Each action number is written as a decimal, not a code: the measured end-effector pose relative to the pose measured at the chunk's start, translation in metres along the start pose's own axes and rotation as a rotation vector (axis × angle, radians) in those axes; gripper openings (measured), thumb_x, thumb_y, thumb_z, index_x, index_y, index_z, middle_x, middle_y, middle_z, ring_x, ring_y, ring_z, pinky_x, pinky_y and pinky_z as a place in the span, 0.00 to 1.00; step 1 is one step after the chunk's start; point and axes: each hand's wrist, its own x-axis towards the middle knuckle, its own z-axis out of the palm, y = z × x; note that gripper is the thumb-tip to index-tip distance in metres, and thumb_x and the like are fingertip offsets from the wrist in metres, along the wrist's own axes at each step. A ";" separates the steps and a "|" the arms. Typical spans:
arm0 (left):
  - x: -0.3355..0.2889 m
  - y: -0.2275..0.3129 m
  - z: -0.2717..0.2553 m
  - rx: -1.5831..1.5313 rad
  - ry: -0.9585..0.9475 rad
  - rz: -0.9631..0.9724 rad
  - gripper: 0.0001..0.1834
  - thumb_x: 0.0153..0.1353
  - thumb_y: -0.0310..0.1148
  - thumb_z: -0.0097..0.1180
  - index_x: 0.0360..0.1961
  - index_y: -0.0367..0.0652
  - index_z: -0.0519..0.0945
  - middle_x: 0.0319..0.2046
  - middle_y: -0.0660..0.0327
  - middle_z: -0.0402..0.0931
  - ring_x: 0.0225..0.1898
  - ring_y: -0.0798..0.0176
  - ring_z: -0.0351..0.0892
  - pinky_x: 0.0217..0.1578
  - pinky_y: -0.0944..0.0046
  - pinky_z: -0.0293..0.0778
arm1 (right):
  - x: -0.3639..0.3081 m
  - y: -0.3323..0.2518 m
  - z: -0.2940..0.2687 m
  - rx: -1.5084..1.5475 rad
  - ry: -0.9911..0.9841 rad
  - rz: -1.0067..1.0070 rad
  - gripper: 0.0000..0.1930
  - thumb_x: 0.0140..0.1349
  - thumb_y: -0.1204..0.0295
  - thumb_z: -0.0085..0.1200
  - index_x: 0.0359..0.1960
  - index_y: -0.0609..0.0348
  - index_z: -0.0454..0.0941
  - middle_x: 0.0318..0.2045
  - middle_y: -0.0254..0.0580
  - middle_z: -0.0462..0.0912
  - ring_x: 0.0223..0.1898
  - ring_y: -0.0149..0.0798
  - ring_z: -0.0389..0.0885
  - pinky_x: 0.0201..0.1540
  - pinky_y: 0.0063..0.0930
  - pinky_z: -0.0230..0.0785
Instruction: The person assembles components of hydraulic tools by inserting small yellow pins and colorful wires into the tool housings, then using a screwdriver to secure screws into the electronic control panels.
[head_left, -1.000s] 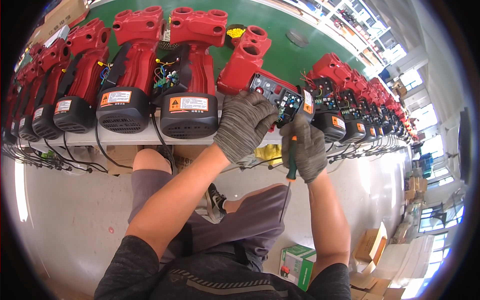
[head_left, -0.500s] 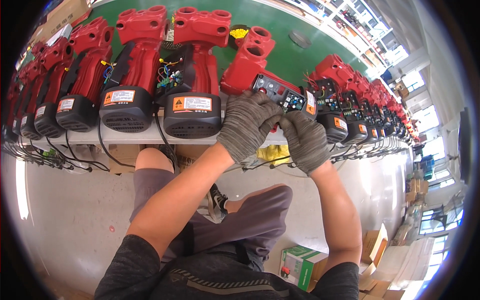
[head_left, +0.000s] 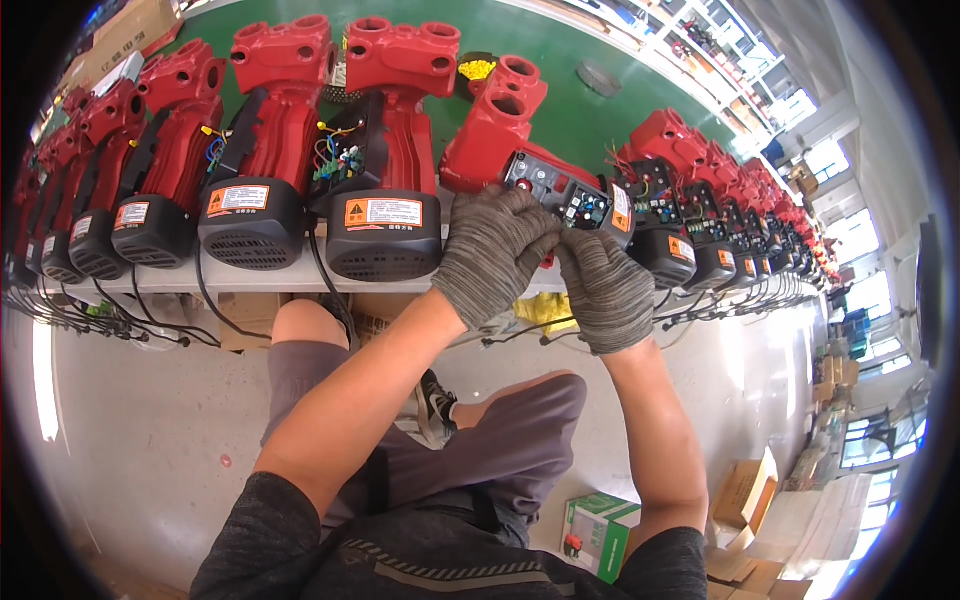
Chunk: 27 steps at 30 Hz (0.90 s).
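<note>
A dark round bowl [head_left: 464,88] holds yellow bits [head_left: 479,70]. The red metal pump [head_left: 472,150] lies on the green bench [head_left: 585,125], its open circuit box [head_left: 565,188] by your knit-gloved left hand [head_left: 500,245] and right hand [head_left: 608,288], fingers bunched, grip unclear.

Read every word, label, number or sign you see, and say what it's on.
I won't quote wording.
Orange-and-white label, warning triangle: on a black motor end cap; print too small.
Labels on the handled motor and its neighbours: too small.
Brown carton, upper left: dark characters.
Green-and-white box, floor: printing, too small.
</note>
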 end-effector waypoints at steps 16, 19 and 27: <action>-0.006 -0.002 -0.001 -0.048 0.019 0.054 0.08 0.57 0.29 0.68 0.39 0.42 0.87 0.37 0.58 0.81 0.40 0.50 0.81 0.51 0.48 0.73 | 0.023 -0.018 -0.012 1.079 -0.151 1.008 0.13 0.77 0.66 0.51 0.43 0.67 0.78 0.21 0.38 0.78 0.15 0.30 0.75 0.16 0.26 0.66; -0.008 -0.006 0.003 -0.046 0.046 0.090 0.09 0.55 0.29 0.69 0.39 0.42 0.87 0.37 0.59 0.81 0.39 0.52 0.82 0.50 0.49 0.73 | 0.027 -0.018 -0.012 1.080 -0.161 1.042 0.13 0.76 0.66 0.52 0.42 0.68 0.78 0.20 0.38 0.77 0.14 0.31 0.75 0.14 0.27 0.66; -0.005 0.003 0.005 -0.143 0.094 -0.014 0.08 0.53 0.28 0.69 0.36 0.44 0.87 0.35 0.60 0.81 0.38 0.50 0.80 0.45 0.48 0.72 | 0.029 -0.018 -0.017 1.083 -0.207 1.073 0.17 0.77 0.61 0.51 0.37 0.65 0.78 0.16 0.36 0.75 0.13 0.30 0.72 0.15 0.25 0.64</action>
